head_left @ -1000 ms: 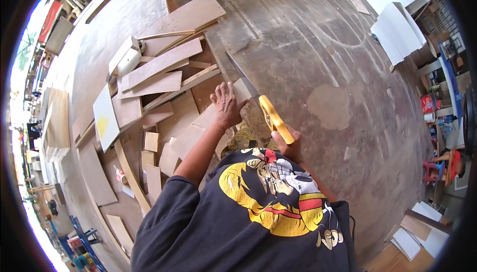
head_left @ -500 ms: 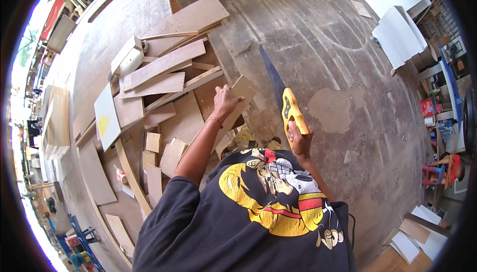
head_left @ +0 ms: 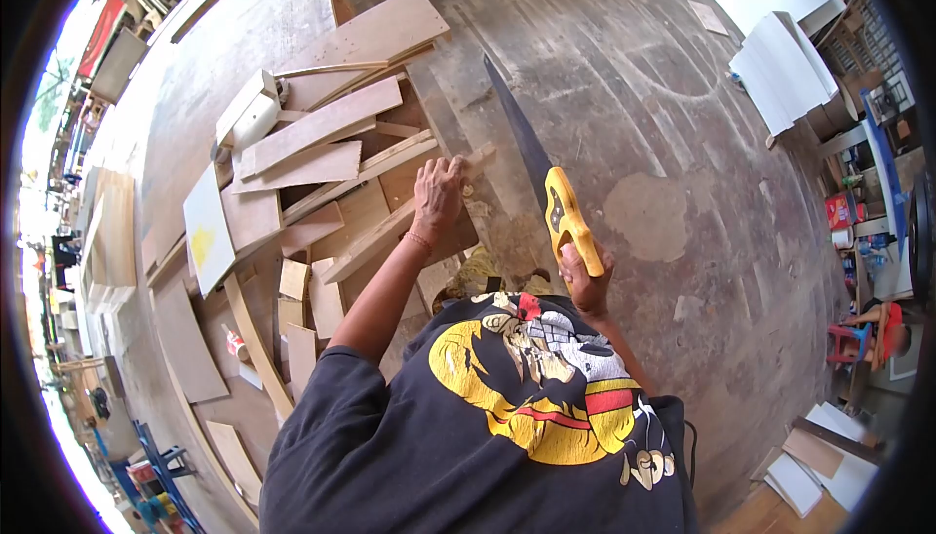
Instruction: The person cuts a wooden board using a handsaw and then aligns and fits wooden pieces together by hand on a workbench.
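While gripping the yellow-handled handsaw (head_left: 562, 200) in the right grip (head_left: 587, 278), just right of centre in the frame, closes the left grip (head_left: 439, 198) over a long, narrow wooden board (head_left: 369, 244) slightly left of centre. Cannot tell from this angle how tightly.

Sets the wooden board along a diagonal, from lower left up towards upper right, straight under the left grip. Points the blade (head_left: 522, 134) the opposite way, from the right grip up towards the upper left, with the tip (head_left: 490, 66) near top centre. Hence places the wooden board to the left of the right grip, near but apart from the handsaw, at a steep angle to the blade, with concrete floor (head_left: 741, 271) showing between.

Around the left grip, has loose plywood offcuts (head_left: 322, 129) spread over the left half of the frame, with a white panel (head_left: 207, 197) farther left.

For containers, look first to a red-and-white packet (head_left: 237, 345) among the offcuts at lower left, then to a red box (head_left: 839, 204) at the right edge. Cannot tell the contents of either. Cannot tell, too, whether to count a white boxy housing (head_left: 246, 113) at upper left as a container.
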`<state>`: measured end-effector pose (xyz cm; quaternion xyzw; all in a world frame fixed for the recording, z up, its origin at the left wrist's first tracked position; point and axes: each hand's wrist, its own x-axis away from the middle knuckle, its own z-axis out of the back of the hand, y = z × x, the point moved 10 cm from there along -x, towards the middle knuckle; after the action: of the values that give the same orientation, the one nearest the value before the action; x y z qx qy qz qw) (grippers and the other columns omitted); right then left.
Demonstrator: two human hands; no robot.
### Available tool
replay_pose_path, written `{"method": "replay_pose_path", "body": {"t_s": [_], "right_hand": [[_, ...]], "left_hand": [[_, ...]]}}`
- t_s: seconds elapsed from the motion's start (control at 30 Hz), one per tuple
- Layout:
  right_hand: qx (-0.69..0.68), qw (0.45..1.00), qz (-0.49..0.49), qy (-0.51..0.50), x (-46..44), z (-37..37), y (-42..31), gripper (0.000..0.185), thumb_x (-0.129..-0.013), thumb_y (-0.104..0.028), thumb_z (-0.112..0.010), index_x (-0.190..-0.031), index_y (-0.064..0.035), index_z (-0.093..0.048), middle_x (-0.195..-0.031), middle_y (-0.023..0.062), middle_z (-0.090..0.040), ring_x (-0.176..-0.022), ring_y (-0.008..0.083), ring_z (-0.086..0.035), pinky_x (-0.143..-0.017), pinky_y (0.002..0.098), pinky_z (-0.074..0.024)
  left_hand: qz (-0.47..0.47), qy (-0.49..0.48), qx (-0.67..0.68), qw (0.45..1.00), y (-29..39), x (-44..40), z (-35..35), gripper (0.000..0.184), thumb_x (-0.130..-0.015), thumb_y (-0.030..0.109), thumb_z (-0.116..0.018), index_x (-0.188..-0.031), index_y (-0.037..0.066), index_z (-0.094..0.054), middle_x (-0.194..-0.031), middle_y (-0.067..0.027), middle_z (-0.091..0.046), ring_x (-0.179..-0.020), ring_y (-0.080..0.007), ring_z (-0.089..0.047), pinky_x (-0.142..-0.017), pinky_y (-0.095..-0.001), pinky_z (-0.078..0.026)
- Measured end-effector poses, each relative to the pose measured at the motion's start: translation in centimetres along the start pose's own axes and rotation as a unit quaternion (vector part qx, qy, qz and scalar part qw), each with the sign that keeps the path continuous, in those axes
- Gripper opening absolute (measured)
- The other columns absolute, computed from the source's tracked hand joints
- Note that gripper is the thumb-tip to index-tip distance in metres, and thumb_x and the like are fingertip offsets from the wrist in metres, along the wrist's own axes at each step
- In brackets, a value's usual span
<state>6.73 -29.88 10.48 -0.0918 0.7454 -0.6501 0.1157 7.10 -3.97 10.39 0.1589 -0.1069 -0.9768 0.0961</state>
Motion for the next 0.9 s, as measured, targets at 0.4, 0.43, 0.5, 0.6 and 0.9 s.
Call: {"method": "replay_pose_path", "body": {"t_s": [0.4,0.43,0.5,0.6,0.9], "right_hand": [[0.043,0.994,0.055,-0.088,-4.1,-4.5,0.9,0.013,-0.084,-0.009,-0.06,-0.077,0.0023,-0.057,-0.053,-0.0006,-0.046,-0.048,0.0072,-0.042,-0.044,0.0263,-0.0342],[0.042,0.993,0.056,-0.093,-4.5,-4.8,1.2,0.013,-0.084,-0.009,-0.06,-0.077,0.0023,-0.057,-0.053,-0.0006,-0.046,-0.048,0.0072,-0.042,-0.044,0.0263,-0.0342],[0.064,0.99,0.087,-0.089,-4.8,-5.1,1.2,0.013,-0.083,-0.009,-0.06,-0.077,0.0021,-0.057,-0.053,0.001,-0.044,-0.048,0.0077,-0.04,-0.045,0.0269,-0.0338],[0.052,0.992,0.067,-0.094,-5.3,-6.2,0.3,0.014,-0.083,-0.01,-0.06,-0.077,0.0022,-0.057,-0.052,0.0028,-0.042,-0.048,0.0085,-0.038,-0.045,0.0282,-0.0333],[0.088,0.986,0.105,-0.098,-6.2,-6.5,1.1,0.013,-0.081,-0.009,-0.061,-0.076,0.0015,-0.056,-0.053,0.0077,-0.043,-0.045,0.0135,-0.039,-0.044,0.0299,-0.0343]], "left_hand": [[0.019,-0.038,0.032,0.999,-2.8,-1.6,-1.1,0.028,-0.082,0.026,-0.062,-0.098,0.005,-0.052,-0.086,-0.0122,-0.06,-0.084,-0.0287,-0.06,-0.073,-0.0401,-0.046],[0.013,-0.04,0.025,0.999,-2.5,-1.6,-1.1,0.027,-0.083,0.028,-0.06,-0.095,0.005,-0.052,-0.086,-0.0113,-0.059,-0.084,-0.0275,-0.059,-0.073,-0.0392,-0.046],[0.018,-0.034,0.024,0.999,-2.5,-1.7,-1.0,0.026,-0.082,0.026,-0.061,-0.093,0.004,-0.052,-0.083,-0.0117,-0.058,-0.084,-0.0282,-0.059,-0.073,-0.0395,-0.046],[-0.002,-0.01,0.031,0.999,-2.6,-1.6,-1.1,0.025,-0.081,0.025,-0.061,-0.092,0.004,-0.052,-0.084,-0.0121,-0.058,-0.084,-0.0283,-0.059,-0.074,-0.0398,-0.046],[-0.017,-0.009,0.026,0.999,-2.3,-1.7,-1.0,0.025,-0.081,0.025,-0.061,-0.092,0.005,-0.051,-0.082,-0.0109,-0.057,-0.083,-0.0276,-0.058,-0.074,-0.0393,-0.046]]}}
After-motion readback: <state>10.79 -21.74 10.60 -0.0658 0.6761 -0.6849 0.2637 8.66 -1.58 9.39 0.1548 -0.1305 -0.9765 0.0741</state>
